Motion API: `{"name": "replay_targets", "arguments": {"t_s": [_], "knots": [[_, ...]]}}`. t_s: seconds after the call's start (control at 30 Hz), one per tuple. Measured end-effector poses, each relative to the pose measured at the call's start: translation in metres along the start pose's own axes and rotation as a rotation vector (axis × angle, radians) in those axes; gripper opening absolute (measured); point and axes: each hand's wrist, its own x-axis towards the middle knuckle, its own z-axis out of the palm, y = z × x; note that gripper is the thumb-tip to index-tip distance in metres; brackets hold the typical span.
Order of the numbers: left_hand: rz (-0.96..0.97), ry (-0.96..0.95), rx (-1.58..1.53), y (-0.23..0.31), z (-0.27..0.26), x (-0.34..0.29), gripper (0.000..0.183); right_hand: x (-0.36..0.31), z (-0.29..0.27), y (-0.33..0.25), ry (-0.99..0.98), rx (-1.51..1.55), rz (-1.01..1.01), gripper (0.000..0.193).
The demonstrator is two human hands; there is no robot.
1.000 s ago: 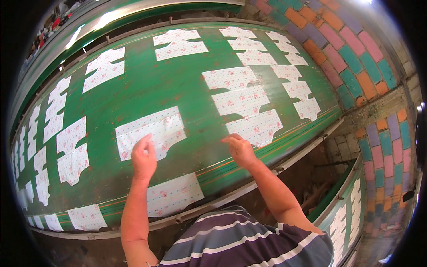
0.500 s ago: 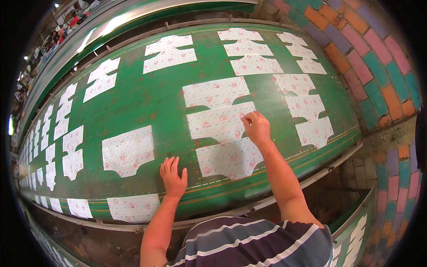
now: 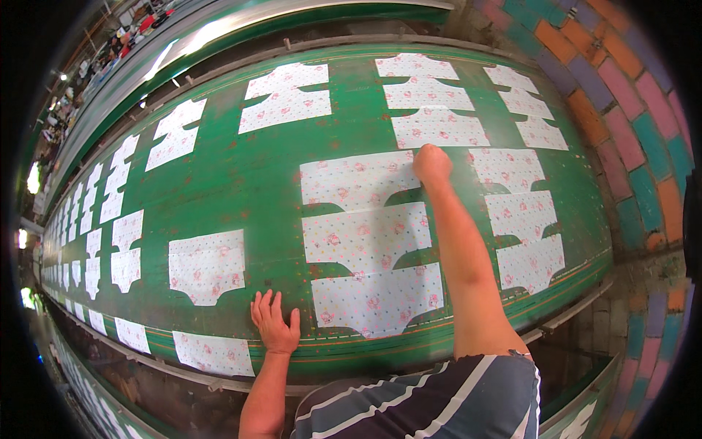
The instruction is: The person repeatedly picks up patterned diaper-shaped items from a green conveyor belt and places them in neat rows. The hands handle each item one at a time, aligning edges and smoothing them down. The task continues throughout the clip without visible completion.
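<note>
My left hand [image 3: 275, 322] rests on the green table [image 3: 241, 175] near its front edge, fingers spread, holding nothing. It lies beside a white printed fabric piece [image 3: 207, 263] with curved cut-outs. My right arm stretches forward, and my right hand [image 3: 433, 164] is closed at the right corner of the farthest white fabric piece [image 3: 351, 179] in the middle column. Whether its fingers pinch that corner is hidden. Nearer to me in this column lie a second cut piece [image 3: 365, 233] and a third piece [image 3: 376, 300], all flat with small pink and dotted prints.
To the right stands another column of pieces [image 3: 519, 208]. Further rows [image 3: 431, 95] lie along the far side and down the left. A rail [image 3: 212, 382] edges the table in front. A painted brick wall [image 3: 614, 95] borders the right end; a second long table [image 3: 241, 25] stands beyond.
My right hand has moved forward from the middle piece's right corner to the farthest piece's corner. My left hand has stayed on the table, shifting slightly nearer. The view has tilted a little.
</note>
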Motion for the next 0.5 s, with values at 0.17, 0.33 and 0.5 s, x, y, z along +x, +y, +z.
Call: {"name": "replay_targets", "arguments": {"t_s": [0.17,0.33,0.5], "knots": [[0.003,-0.007,-0.01,0.0,-0.001,0.002,0.065,0.018,0.013,-0.011,-0.083,-0.016,0.051,0.024],[0.0,0.004,-0.021,-0.001,0.0,0.003,0.064,0.019,0.012,-0.009,-0.199,-0.065,-0.037,0.03],[0.004,0.009,-0.059,-0.003,-0.002,0.004,0.065,0.004,0.007,-0.019,-0.062,-0.013,-0.233,0.027]]}}
